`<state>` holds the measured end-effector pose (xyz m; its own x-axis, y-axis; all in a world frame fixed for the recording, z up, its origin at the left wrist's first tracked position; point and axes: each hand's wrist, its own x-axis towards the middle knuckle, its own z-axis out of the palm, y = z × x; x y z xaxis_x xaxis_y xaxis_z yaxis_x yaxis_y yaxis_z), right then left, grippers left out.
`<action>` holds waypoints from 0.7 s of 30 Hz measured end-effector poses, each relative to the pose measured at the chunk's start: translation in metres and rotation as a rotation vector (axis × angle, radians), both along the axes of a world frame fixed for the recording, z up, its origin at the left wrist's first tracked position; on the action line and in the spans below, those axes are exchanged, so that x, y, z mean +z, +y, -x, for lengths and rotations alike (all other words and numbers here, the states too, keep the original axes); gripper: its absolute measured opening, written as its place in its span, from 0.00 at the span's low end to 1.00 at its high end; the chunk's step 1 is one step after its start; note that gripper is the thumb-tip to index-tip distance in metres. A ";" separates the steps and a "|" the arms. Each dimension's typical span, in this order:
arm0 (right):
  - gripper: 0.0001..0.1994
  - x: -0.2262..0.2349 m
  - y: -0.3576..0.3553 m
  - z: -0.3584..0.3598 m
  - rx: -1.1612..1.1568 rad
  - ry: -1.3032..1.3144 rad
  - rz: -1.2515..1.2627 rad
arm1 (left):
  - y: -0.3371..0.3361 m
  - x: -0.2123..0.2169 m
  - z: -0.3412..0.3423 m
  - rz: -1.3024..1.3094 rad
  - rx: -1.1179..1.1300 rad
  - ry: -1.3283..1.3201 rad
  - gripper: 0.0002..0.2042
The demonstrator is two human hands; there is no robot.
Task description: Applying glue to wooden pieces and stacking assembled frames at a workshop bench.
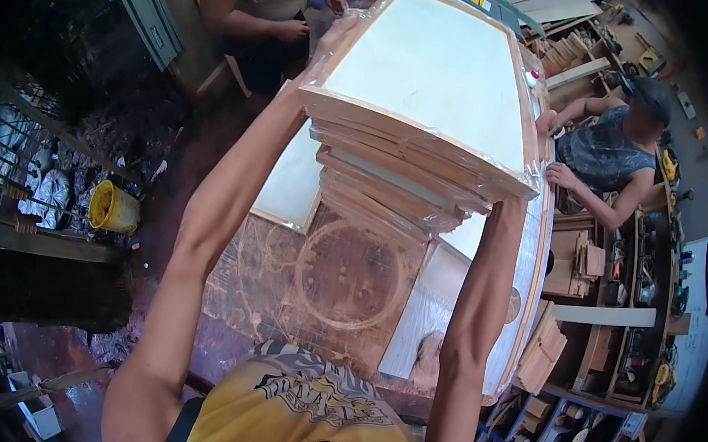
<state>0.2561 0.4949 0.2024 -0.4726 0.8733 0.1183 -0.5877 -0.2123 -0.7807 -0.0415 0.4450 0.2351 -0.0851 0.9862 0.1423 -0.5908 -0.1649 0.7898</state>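
Note:
A tall stack of pale wooden-framed panels (430,70), partly wrapped in clear plastic film, stands between my outstretched arms on the worktable. The top panel has a broad white face, and the frames below it are slightly out of line. My left hand (340,33) grips the stack's far left edge, its fingers partly hidden by film and frame. My right forearm (481,287) reaches up along the right side; the stack's near right corner covers the wrist, and the fingers do not show clearly. Another white framed panel (289,188) lies under the stack's left side.
The worn brown worktable (350,274) bears a ring mark. A co-worker (609,148) leans in at the right; another person (261,17) stands at the far left. A yellow bucket (114,207) is at left. Shelves of wood pieces and tools (610,321) line the right.

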 end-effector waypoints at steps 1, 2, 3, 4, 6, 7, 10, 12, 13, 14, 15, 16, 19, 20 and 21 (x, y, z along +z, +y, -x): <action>0.36 -0.001 0.000 -0.002 -0.004 0.000 0.000 | -0.005 -0.001 -0.001 0.003 -0.013 -0.021 0.33; 0.36 -0.003 -0.001 -0.006 -0.005 -0.010 -0.001 | -0.009 -0.002 -0.003 0.006 -0.028 -0.043 0.32; 0.35 -0.005 0.000 -0.009 -0.014 -0.014 -0.001 | -0.011 -0.005 -0.009 0.014 -0.038 -0.050 0.32; 0.35 -0.005 -0.004 -0.007 -0.008 -0.005 -0.009 | -0.021 -0.007 -0.006 0.014 0.006 0.040 0.32; 0.35 -0.005 -0.001 0.007 0.013 -0.006 -0.007 | -0.033 -0.009 -0.001 0.028 0.052 0.131 0.32; 0.35 -0.007 0.000 0.007 0.012 -0.008 -0.012 | -0.034 -0.012 -0.001 0.031 0.067 0.196 0.33; 0.35 -0.010 0.010 0.001 0.001 -0.008 -0.031 | -0.029 -0.016 0.004 0.029 0.074 0.301 0.35; 0.34 -0.002 0.018 -0.018 -0.037 0.011 -0.055 | -0.028 -0.015 -0.009 0.052 0.157 0.419 0.39; 0.34 0.001 0.020 -0.027 -0.058 0.016 -0.068 | -0.028 -0.014 -0.016 0.041 0.130 0.421 0.39; 0.34 0.001 0.020 -0.025 -0.054 0.029 -0.076 | -0.033 -0.016 -0.007 0.070 0.093 0.361 0.41; 0.34 -0.001 0.018 -0.020 -0.040 0.039 -0.078 | -0.038 -0.016 0.001 0.097 0.055 0.303 0.42; 0.34 0.000 0.012 -0.015 -0.019 0.044 -0.092 | -0.042 -0.014 0.010 0.085 0.048 0.343 0.41; 0.34 -0.016 0.010 -0.026 -0.028 0.033 -0.115 | -0.018 -0.069 0.015 0.175 0.122 0.370 0.35; 0.33 -0.025 0.016 -0.013 0.006 0.044 -0.122 | -0.029 -0.073 0.018 0.194 0.133 0.369 0.35; 0.33 -0.033 0.019 -0.003 0.026 0.059 -0.126 | -0.036 -0.076 0.021 0.221 0.149 0.375 0.35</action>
<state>0.2593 0.5143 0.1695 -0.4837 0.8374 0.2547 -0.6292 -0.1304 -0.7663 -0.0624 0.4091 0.1591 -0.2110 0.9773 -0.0217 -0.2400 -0.0303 0.9703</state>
